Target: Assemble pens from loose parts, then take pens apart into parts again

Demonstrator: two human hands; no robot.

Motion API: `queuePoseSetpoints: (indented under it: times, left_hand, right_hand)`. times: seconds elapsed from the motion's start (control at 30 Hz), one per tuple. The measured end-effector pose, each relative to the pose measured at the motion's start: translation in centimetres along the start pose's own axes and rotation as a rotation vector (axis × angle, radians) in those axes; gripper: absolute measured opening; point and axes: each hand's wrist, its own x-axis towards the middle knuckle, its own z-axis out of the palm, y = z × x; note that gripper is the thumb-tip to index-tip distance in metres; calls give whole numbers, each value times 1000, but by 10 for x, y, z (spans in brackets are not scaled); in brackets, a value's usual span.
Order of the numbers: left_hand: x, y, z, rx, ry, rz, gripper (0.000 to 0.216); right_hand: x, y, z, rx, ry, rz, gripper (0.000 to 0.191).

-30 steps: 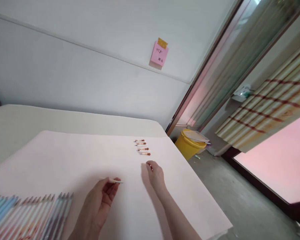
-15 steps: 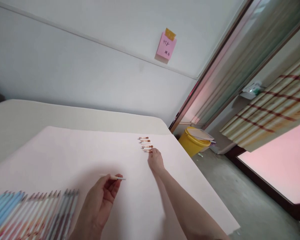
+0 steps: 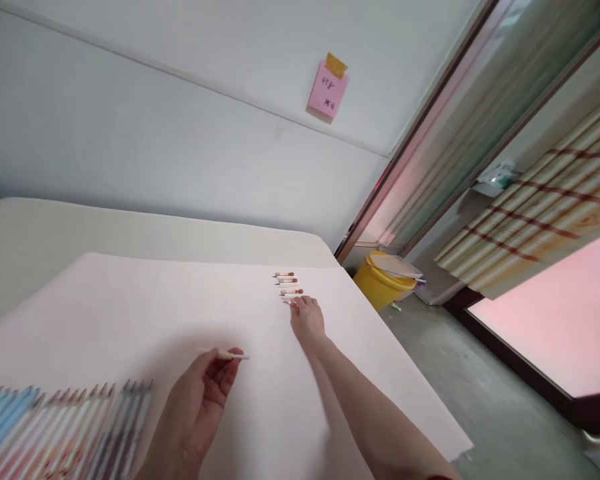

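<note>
My left hand [image 3: 205, 397] is closed in a pinch around a slim, pale pen [image 3: 237, 357], held above the white sheet [image 3: 260, 413]. One end pokes out past the fingertips; the fingers cover its middle. Farther off to the right, my right hand [image 3: 307, 320] rests on the sheet with its fingers closed on the nearest pen [image 3: 289, 303] of a short row. Most of that pen is hidden under the fingers. Just beyond it lie several small pens [image 3: 290, 291] with dark tips at the left and brown ends at the right, side by side and roughly parallel.
At the lower left, several light blue pens [image 3: 3, 417], pale patterned pens [image 3: 70, 427] and dark grey pens [image 3: 125, 420] lie in a row. A pink note [image 3: 329, 90] is taped to the wall. A yellow bin [image 3: 377, 280] stands beyond the table's right edge, near a curtain [image 3: 545, 200].
My right fingers have slid a little left along the nearest pen, covering more of it. My left hand keeps its pinch almost in place. The view has shifted slightly.
</note>
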Motion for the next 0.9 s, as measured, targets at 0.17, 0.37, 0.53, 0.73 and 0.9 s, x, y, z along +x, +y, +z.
queuePoseSetpoints:
  times: [0.17, 0.37, 0.53, 0.73, 0.9]
  left_hand:
    - [-1, 1, 1, -3, -9, 0, 17]
    - [0, 0, 0, -13, -1, -2, 16]
    - [-1, 2, 0, -21, -1, -3, 16]
    - [-4, 3, 2, -33, 1, -12, 17]
    - [-3, 2, 1, -41, 5, -21, 16]
  right_hand:
    - [7, -3, 1, -20, -38, -51, 21]
    - [6, 0, 2, 1, -62, -107, 17]
    - [-5, -1, -4, 32, -83, -158, 15]
    - [-24, 2, -11, 40, -105, -82, 19]
    - [-6, 0, -9, 51, -160, 43, 19]
